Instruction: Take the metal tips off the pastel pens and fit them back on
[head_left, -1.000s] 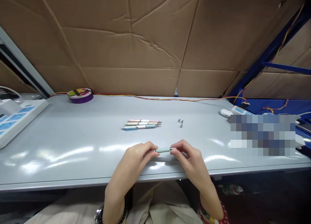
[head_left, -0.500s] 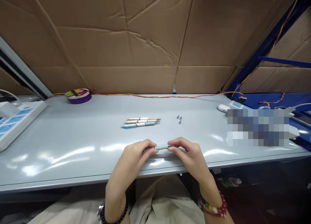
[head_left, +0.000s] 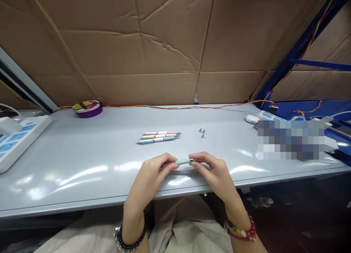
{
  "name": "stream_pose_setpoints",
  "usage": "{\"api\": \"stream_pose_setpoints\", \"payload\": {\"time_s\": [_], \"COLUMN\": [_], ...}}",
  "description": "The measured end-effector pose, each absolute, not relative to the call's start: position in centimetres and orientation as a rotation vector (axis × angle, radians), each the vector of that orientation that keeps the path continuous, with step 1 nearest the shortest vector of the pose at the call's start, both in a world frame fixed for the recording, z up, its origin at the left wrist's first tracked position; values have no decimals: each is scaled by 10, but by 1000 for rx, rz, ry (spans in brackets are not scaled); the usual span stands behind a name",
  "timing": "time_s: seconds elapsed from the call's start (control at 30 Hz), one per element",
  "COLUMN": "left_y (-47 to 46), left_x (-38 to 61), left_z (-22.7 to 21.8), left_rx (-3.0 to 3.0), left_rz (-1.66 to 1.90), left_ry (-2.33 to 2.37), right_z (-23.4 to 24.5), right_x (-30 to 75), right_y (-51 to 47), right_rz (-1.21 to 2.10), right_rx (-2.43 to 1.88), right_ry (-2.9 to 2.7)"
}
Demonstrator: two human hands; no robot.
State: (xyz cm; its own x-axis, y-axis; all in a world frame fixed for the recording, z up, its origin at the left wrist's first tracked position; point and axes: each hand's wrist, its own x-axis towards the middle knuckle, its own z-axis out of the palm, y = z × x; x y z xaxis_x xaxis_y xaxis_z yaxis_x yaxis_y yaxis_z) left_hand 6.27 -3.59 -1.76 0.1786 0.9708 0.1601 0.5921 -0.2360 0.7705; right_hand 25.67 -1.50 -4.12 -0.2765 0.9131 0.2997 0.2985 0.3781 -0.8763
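Observation:
A pale green pen (head_left: 182, 161) lies level between my two hands, above the front part of the table. My left hand (head_left: 156, 172) pinches its left end between thumb and fingers. At the other end, my right hand (head_left: 210, 168) closes thumb and fingers around the silver tip. Beyond them, several pens (head_left: 159, 137) in pink, cream and blue with white middles lie side by side, tips to the right. To their right are a few small grey cone-shaped pieces (head_left: 203, 136), probably pen tips.
A grey table (head_left: 109, 150) spans the view before a cardboard wall (head_left: 109, 51). A purple tape roll (head_left: 87, 109) sits at the back left. Power strips stand at the left (head_left: 24, 136) and right (head_left: 267, 116). A thin red and yellow wire (head_left: 153, 107) runs along the back edge.
Both hands still hold the pen, its right end now tilted slightly upward. The right finger and thumb have parted a little around the tip, showing more of it. The view has shifted slightly.

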Motion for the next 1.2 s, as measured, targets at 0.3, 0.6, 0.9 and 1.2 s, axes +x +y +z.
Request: {"api": "stream_pose_setpoints", "payload": {"time_s": [0.3, 0.6, 0.9, 1.2], "left_y": [-35, -33, -34, -34], "left_x": [61, 62, 64, 62], "left_z": [-24, -23, -23, -24], "left_rx": [1910, 1917, 1956, 1998], "left_rz": [879, 878, 877, 851], "left_ry": [1448, 1498, 1503, 1511], "right_z": [-38, -40, -40, -43], "right_x": [254, 254, 253, 248], "right_y": [-15, -16, -14, -9], "right_rz": [753, 765, 663, 441], "right_rx": [-1140, -1069, -1216, -1311], "right_ry": [-2024, -1765, -1809, -2116]}}
